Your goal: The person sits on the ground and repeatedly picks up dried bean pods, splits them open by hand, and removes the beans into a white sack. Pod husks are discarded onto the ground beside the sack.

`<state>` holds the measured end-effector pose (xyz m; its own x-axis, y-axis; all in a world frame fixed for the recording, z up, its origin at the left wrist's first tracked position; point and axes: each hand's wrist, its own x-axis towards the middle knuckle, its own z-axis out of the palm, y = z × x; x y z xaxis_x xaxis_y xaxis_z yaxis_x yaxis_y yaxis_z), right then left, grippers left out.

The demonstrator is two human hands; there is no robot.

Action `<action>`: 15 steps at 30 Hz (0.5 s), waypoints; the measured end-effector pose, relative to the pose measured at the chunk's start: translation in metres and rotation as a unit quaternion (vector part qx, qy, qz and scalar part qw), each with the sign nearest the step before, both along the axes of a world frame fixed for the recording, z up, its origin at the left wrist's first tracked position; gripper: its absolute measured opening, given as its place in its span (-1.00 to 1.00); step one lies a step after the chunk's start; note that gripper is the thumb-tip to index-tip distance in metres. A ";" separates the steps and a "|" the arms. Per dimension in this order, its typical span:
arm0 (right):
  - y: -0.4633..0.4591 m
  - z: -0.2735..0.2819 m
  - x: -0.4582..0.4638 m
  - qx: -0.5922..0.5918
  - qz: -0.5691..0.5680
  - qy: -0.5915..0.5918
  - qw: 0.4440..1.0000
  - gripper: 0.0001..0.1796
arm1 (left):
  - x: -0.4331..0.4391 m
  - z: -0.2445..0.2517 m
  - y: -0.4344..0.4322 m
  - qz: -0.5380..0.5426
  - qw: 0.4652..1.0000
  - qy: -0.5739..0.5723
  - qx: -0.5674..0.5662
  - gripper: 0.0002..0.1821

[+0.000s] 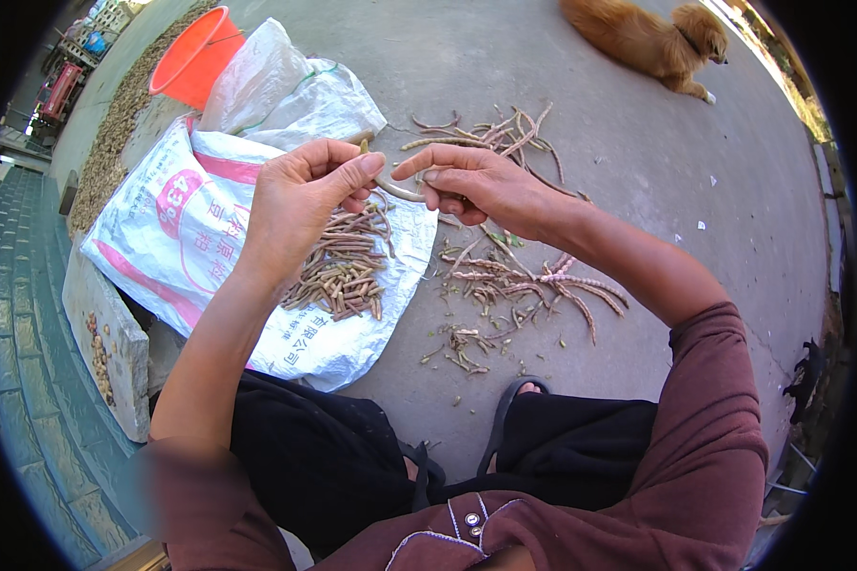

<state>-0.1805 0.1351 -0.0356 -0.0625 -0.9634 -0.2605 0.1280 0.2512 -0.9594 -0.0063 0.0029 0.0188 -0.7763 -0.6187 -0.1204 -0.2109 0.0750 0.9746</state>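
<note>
A pale green-brown bean pod (400, 193), bent in a curve, spans the gap between my two hands. My left hand (311, 189) pinches one end between thumb and fingers, and a tip sticks up above the thumb. At the other end, my right hand (482, 182) grips it with thumb and curled fingers, its index finger stretched over the top. Beneath my left hand, short broken pod pieces (339, 285) lie heaped on a flattened white woven sack (314, 346) with pink print. Long whole pods (507, 139) lie on the concrete beyond my right hand.
More whole pods (578, 285) and scraps (468, 342) lie on the concrete by my feet. An orange bucket (193, 57) and another white sack (314, 96) stand at the far left. A stone slab (128, 357) borders the printed sack. A brown dog (635, 36) lies at the far right.
</note>
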 end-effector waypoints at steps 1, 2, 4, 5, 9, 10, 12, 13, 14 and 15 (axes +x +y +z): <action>0.000 0.003 0.002 -0.022 0.001 0.012 1.000 -0.72 | 0.000 -0.002 0.000 -0.004 1.000 -0.004 0.006 -0.78; 0.001 0.007 -0.003 -0.038 0.061 0.042 0.997 -0.63 | 0.000 -0.003 0.000 -0.008 1.000 -0.008 0.012 -0.77; -0.004 -0.003 -0.003 -0.154 0.097 0.116 0.977 -0.59 | -0.002 -0.003 0.002 -0.012 1.000 -0.013 0.003 -0.78; -0.006 -0.006 -0.002 -0.210 0.114 0.152 0.959 -0.57 | -0.003 -0.003 0.004 -0.013 1.000 -0.016 -0.001 -0.78; -0.007 0.007 0.008 -0.204 0.099 0.242 0.944 -0.65 | 0.000 -0.005 0.005 0.005 0.999 -0.019 -0.026 -0.78; -0.013 -0.004 0.010 -0.216 0.049 0.211 0.952 -0.69 | 0.000 -0.006 0.005 0.006 0.999 -0.014 -0.046 -0.76; -0.022 -0.009 0.005 -0.084 -0.014 -0.044 0.995 -0.72 | 0.004 -0.003 0.008 -0.002 0.997 -0.013 -0.076 -0.75; -0.026 -0.012 0.000 -0.012 -0.048 -0.169 0.984 -0.74 | 0.003 0.001 0.014 -0.015 0.996 -0.012 -0.084 -0.75; -0.034 -0.022 -0.008 0.016 -0.089 -0.182 0.979 -0.77 | 0.003 0.003 0.020 -0.027 0.995 -0.012 -0.092 -0.76; -0.036 -0.036 -0.017 0.044 -0.136 -0.189 0.971 -0.80 | 0.001 -0.002 0.025 -0.089 0.992 -0.010 -0.086 -0.77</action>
